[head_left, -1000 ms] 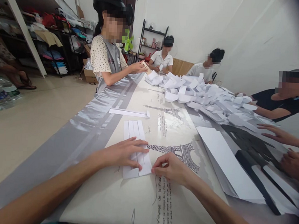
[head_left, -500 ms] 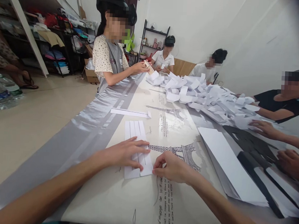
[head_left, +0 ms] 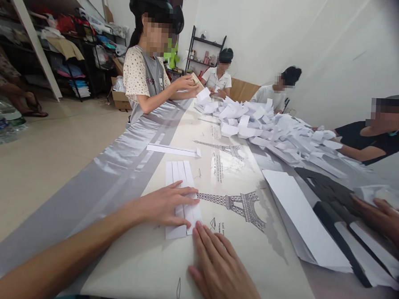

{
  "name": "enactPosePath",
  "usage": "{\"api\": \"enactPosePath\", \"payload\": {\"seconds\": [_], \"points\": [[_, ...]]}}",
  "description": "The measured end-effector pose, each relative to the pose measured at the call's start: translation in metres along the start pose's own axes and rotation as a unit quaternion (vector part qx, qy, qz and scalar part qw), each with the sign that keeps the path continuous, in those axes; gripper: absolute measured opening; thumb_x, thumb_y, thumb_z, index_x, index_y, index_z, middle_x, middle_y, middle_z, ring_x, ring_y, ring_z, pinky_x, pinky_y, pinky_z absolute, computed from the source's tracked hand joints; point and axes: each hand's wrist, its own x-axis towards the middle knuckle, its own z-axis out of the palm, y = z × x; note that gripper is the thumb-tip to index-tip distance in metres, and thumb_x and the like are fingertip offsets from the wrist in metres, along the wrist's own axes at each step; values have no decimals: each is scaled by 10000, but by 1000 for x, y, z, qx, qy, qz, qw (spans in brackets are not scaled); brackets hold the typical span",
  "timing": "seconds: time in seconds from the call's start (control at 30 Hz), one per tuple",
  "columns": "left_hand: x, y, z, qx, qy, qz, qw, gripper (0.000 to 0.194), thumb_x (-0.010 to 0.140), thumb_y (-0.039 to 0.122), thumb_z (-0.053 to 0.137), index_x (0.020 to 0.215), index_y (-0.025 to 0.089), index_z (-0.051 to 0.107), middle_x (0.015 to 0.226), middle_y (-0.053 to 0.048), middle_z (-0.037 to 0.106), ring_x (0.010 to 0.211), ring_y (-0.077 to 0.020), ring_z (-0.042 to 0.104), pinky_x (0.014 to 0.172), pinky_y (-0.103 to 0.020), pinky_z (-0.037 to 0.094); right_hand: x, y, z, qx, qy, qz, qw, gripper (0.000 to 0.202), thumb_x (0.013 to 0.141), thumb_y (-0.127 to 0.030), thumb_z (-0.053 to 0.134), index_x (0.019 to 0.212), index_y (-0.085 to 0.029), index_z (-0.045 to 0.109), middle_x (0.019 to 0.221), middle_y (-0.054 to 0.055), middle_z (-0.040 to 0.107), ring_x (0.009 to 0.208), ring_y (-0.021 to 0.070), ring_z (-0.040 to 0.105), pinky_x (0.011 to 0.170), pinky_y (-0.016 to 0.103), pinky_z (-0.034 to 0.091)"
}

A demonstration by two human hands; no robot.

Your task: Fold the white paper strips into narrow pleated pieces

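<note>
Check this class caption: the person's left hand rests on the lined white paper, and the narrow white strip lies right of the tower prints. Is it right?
Not quite: the head view shows the narrow white strip lying left of the tower prints. The left hand does rest on the lined white paper.

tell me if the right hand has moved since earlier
Yes, the right hand has shifted toward the near edge of the tablecloth, away from the nearest printed tower.

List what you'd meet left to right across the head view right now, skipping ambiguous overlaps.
Water bottles → cardboard box → left hand resting on lined white paper → right hand → large white sheets → another person's hand.
</note>
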Motion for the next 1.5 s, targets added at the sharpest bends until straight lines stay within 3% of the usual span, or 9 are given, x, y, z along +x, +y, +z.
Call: {"api": "enactPosePath", "payload": {"seconds": [0.23, 0.5, 0.67, 0.77, 0.9, 1.0, 1.1, 1.2, 1.5], "points": [[1, -7, 15, 40, 36, 31, 998, 732, 867, 499, 733, 1504, 253, 472, 1613, -89, 401, 1473, -267, 405, 1276, -442, 116, 3, -11, 6, -36, 27, 17, 999, 697, 1016, -528, 444, 1512, -38, 450, 1490, 237, 510, 1336, 366, 565, 1004, 456, 557], [0, -9, 19, 54, 25, 31, 998, 735, 906, 477, 699, 1539, 242, 411, 1626, -101, 376, 1495, -261, 364, 1270, -440, 131, 10, -7, 3, -30, -8, 7, 999, 559, 1029, -417, 477, 1393, -4, 576, 1443, 271, 545, 1289, 388, 601, 1011, 506, 547], [-2, -9, 14, 30, 45, 41, 998, 734, 901, 584, 666, 1524, 265, 444, 1607, -94, 408, 1451, -306, 415, 1197, -434, 312, 10, -2, 3, -35, -7, 1, 999, 524, 1039, -366, 471, 1417, -14, 555, 1450, 250, 549, 1306, 363, 592, 1026, 500, 540], [-2, -11, 15, 31, 47, 39, 998, 741, 918, 619, 624, 1540, 269, 424, 1603, -97, 411, 1449, -320, 410, 1191, -446, 313, 11, 5, 3, -25, -15, 5, 1000, 509, 1050, -353, 438, 1399, -3, 561, 1451, 250, 553, 1322, 358, 578, 1062, 510, 523], [-3, -13, 13, 23, 43, 17, 999, 970, 880, 713, 611, 1630, 263, 192, 1692, -113, 200, 1534, -326, 257, 1231, -432, 245, 21, 36, 0, -9, -24, 31, 999, 400, 1048, -284, 448, 1314, -32, 608, 1413, 250, 597, 1301, 346, 599, 1083, 508, 514], [-1, -6, 10, 34, 55, 8, 998, 1081, 858, 727, 627, 1644, 239, 67, 1709, -134, 88, 1566, -331, 139, 1244, -440, 219, 41, 71, -5, 45, -58, 8, 997, 352, 1053, -255, 463, 1356, -112, 571, 1383, 171, 643, 1279, 286, 623, 1116, 484, 493], [2, 4, 11, 46, 68, 10, 997, 1116, 855, 712, 643, 1641, 235, 10, 1704, -150, 103, 1570, -343, 99, 1244, -470, 210, 68, 105, -2, 82, -67, -51, 993, 440, 1064, -297, 465, 1494, -207, 453, 1502, 117, 548, 1387, 257, 524, 1172, 497, 425], [4, 9, 16, 47, 65, 9, 997, 1150, 855, 725, 630, 1637, 211, -38, 1699, -173, 109, 1566, -356, 110, 1245, -472, 213, 97, 132, 12, 104, -69, -83, 989, 433, 1074, -306, 442, 1500, -236, 468, 1541, 89, 512, 1453, 251, 439, 1197, 494, 379], [3, 2, 24, 35, 44, -8, 998, 1144, 838, 797, 574, 1635, 194, 18, 1694, -187, 119, 1564, -370, 87, 1260, -518, 184, 166, 173, 50, 110, -70, -34, 991, 420, 1089, -288, 315, 1385, -153, 579, 1472, 125, 582, 1404, 248, 494, 1161, 441, 380]]}}
